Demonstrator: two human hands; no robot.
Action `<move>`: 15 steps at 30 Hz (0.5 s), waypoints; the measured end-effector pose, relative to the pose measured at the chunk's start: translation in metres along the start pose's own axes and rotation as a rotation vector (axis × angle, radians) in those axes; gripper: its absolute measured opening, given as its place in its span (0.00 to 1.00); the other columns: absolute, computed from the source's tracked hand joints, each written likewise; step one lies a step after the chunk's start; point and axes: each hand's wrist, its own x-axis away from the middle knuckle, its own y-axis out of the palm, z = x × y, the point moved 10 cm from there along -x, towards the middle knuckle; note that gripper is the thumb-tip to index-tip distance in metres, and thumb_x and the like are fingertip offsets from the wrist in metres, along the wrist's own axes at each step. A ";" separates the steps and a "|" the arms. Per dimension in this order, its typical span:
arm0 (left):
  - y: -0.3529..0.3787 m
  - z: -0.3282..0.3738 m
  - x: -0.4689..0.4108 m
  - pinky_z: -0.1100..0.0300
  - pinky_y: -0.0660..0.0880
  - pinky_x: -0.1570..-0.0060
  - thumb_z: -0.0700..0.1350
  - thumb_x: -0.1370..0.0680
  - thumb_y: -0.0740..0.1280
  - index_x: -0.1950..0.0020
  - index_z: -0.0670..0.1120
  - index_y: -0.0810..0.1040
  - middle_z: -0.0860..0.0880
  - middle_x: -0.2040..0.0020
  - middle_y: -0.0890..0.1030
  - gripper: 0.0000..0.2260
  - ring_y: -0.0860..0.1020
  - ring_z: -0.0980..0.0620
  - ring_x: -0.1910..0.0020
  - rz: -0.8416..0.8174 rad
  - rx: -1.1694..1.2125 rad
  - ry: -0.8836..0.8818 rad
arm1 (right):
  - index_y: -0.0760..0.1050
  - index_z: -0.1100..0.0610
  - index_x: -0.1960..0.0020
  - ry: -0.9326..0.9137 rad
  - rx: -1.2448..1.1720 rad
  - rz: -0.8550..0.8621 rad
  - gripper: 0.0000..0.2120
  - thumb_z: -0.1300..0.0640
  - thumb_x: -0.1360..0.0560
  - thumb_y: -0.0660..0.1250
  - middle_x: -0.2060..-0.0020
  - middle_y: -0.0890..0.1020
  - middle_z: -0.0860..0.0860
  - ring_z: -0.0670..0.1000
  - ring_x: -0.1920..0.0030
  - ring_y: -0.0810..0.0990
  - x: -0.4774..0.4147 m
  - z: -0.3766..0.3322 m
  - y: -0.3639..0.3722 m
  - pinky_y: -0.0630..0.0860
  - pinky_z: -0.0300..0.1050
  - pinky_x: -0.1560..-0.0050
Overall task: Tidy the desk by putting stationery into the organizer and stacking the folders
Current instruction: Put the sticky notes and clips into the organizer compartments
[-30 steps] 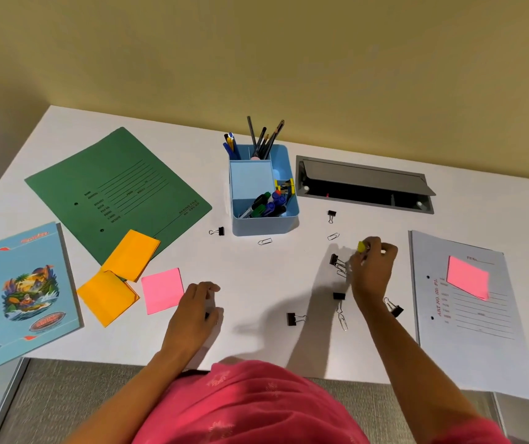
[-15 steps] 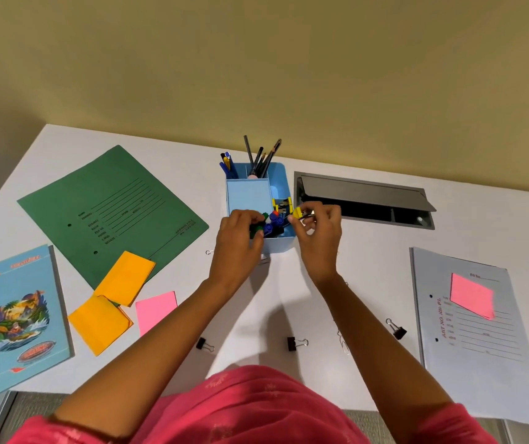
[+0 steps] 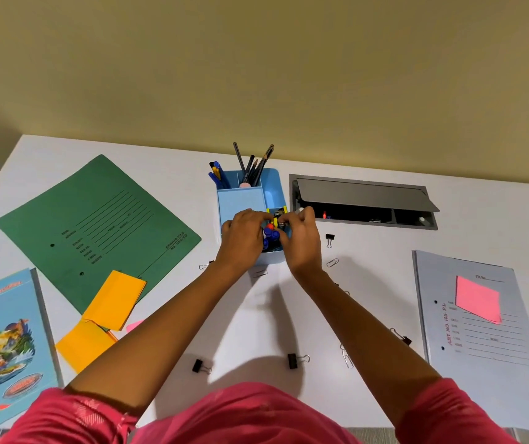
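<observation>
Fingers [image 3: 255, 216] of left hand [image 3: 243, 240] and right hand [image 3: 303, 243] curl inside organizer [image 3: 274, 189]; grip unclear.

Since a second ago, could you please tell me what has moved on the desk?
Both hands moved from the desk to the blue organizer: the left hand left the pink sticky note's side, the right hand brought a small yellow clip. Whether it is released is hidden. Unmoved: green folder, grey folder, sticky notes, loose binder clips.

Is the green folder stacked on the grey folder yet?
No: the green folder lies on the left of the desk, the grey folder on the right, with the organizer between them.
</observation>
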 end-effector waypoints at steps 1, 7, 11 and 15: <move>-0.001 -0.001 -0.001 0.52 0.65 0.39 0.39 0.20 0.58 0.35 0.50 0.75 0.47 0.41 0.77 0.16 0.71 0.47 0.36 0.013 0.009 -0.005 | 0.76 0.58 0.46 -0.023 0.008 -0.003 0.09 0.59 0.26 0.65 0.47 0.73 0.56 0.54 0.53 0.75 0.000 -0.001 0.002 0.74 0.44 0.54; 0.000 -0.005 -0.002 0.52 0.63 0.38 0.42 0.19 0.56 0.38 0.50 0.78 0.48 0.40 0.79 0.14 0.71 0.48 0.37 0.023 0.044 -0.014 | 0.66 0.53 0.58 0.107 -0.153 0.020 0.06 0.61 0.23 0.60 0.71 0.76 0.41 0.48 0.63 0.77 -0.005 0.021 0.008 0.78 0.44 0.60; 0.000 -0.005 -0.001 0.53 0.63 0.37 0.42 0.19 0.56 0.39 0.49 0.78 0.48 0.40 0.79 0.14 0.72 0.48 0.37 0.031 0.066 -0.016 | 0.69 0.54 0.54 0.112 -0.159 0.050 0.04 0.61 0.23 0.61 0.66 0.77 0.39 0.48 0.61 0.76 -0.004 0.020 0.007 0.78 0.39 0.61; -0.002 -0.006 0.002 0.52 0.65 0.38 0.43 0.18 0.55 0.39 0.48 0.78 0.48 0.40 0.79 0.14 0.72 0.48 0.38 0.032 0.086 -0.012 | 0.76 0.60 0.49 0.018 -0.197 0.040 0.07 0.65 0.26 0.67 0.47 0.74 0.55 0.46 0.53 0.70 0.001 0.015 0.007 0.69 0.28 0.56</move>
